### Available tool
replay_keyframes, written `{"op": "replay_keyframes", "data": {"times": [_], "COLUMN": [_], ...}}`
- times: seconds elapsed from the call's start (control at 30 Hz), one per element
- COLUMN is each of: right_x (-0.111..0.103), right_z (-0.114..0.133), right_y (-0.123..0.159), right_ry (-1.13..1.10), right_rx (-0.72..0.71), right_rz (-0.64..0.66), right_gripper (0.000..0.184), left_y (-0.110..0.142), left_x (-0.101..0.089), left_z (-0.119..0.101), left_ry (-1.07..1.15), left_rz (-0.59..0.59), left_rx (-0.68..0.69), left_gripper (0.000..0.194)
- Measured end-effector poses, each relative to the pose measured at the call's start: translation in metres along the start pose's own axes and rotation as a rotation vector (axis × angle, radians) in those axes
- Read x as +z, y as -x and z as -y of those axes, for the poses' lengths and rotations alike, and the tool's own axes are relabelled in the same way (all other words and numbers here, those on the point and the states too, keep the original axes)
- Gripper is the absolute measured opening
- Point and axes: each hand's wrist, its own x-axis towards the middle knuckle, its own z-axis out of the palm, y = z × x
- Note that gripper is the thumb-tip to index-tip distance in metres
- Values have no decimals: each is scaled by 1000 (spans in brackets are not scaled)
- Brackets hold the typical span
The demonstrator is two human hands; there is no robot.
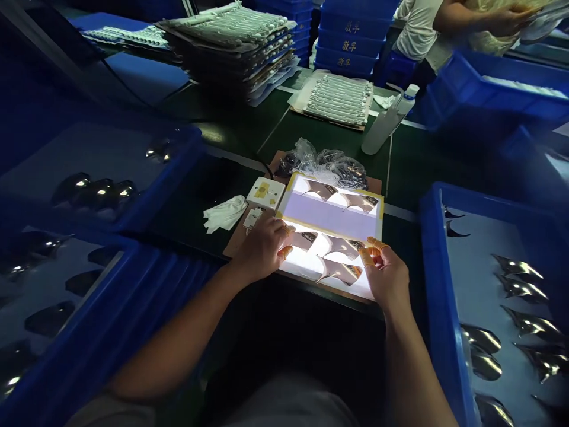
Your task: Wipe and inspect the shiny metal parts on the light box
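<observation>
Here, a lit panel [304,267] tops a dim, greenish-looking table [420,163].

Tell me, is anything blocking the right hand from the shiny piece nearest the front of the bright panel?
Nope, nothing visible: only a bit of bright panel shows between the right hand and that shiny piece. The crinkly plastic and bottle are farther back.

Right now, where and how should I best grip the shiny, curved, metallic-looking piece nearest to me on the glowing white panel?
I would hold this piece by the edges of its broad right end, coming from the right, where the right hand is near. Its left end narrows to thin points, probably harder to hold.
</observation>
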Motion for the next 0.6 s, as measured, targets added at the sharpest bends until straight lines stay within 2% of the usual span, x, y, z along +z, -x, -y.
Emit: {"op": "replay_keyframes", "data": {"times": [0.13,0.27,0.33,0.47,0.6], "right_x": [7,5,7,29,56], "right_z": [3,27,46,74,79], "right_y": [-21,-29,-21,12,42], "right_ry": [-245,-405,-428,-353,-123], "right_rx": [-5,7,22,43,-44], "right_rz": [88,14,5,147,152], "right_gripper": [50,48,49,52,47], "left_y": [-7,-6,-5,-8,-21], "left_x": [-4,-14,-21,-29,-20], "left_z": [4,10,12,16,20], "left_ry": [-33,-31,-24,-16,-16], "left_rz": [-40,-81,-123,-210,-70], "left_rx": [14,-4,-42,-80,9], "left_gripper": [31,31,29,28,29]}}
